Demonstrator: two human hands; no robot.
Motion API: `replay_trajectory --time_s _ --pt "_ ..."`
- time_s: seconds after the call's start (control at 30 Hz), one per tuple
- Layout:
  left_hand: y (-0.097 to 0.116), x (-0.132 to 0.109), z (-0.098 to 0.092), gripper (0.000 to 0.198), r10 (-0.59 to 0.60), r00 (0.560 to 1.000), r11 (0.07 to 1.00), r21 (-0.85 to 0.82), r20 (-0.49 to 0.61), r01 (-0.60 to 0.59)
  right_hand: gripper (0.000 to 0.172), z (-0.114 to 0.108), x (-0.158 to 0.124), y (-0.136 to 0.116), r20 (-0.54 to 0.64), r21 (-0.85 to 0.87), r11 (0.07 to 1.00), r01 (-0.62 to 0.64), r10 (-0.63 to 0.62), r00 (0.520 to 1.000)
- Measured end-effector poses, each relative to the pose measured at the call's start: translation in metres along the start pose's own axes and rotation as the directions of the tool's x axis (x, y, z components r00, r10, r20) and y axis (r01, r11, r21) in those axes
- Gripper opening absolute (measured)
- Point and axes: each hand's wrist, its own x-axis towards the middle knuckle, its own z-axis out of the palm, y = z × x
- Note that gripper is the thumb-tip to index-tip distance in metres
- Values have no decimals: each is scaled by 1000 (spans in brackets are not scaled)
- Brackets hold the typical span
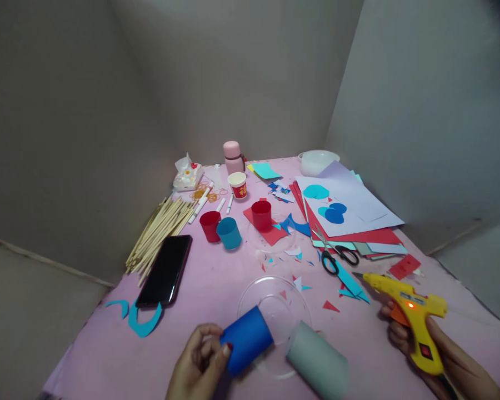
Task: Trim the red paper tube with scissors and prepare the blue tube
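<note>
A blue paper tube (247, 340) is pinched at its left end by my left hand (202, 358), above a clear round plastic disc (275, 280). My right hand (439, 347) is wrapped round the grip of a yellow glue gun (419, 311), whose nozzle points left and whose orange light is lit. Between the two hands, a pale grey-green tube (319, 361) lies on its side near the front edge of the view, partly over the disc. Black-handled scissors (330, 261) rest beyond the glue gun's tip, on light blue paper strips (352, 283).
Wooden sticks (162, 228) and a black phone (165, 270) lie left. Red cups (261, 215) and a blue cup (229, 233) stand mid-table. Behind are a paper cup (238, 186) and pink flask (233, 160). Paper sheets (358, 205) and a white bowl (318, 163) are right.
</note>
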Motion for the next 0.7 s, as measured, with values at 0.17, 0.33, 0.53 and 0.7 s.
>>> replay_trajectory --time_s 0.17,0.33,0.53,0.7 --pt "39 48 -5 33 115 985 966 216 125 -141 40 6 -3 -2 -3 30 1000 -1 1 1000" --pt "62 78 5 27 211 953 893 354 218 -279 41 6 -1 0 32 -11 999 38 -38 999" --pt "75 95 17 23 314 915 763 505 255 -402 39 0 1 0 62 -30 999 45 -43 997" --pt "77 103 18 27 332 896 692 570 294 -443 42 9 -3 -1 34 -29 998 61 -60 998"
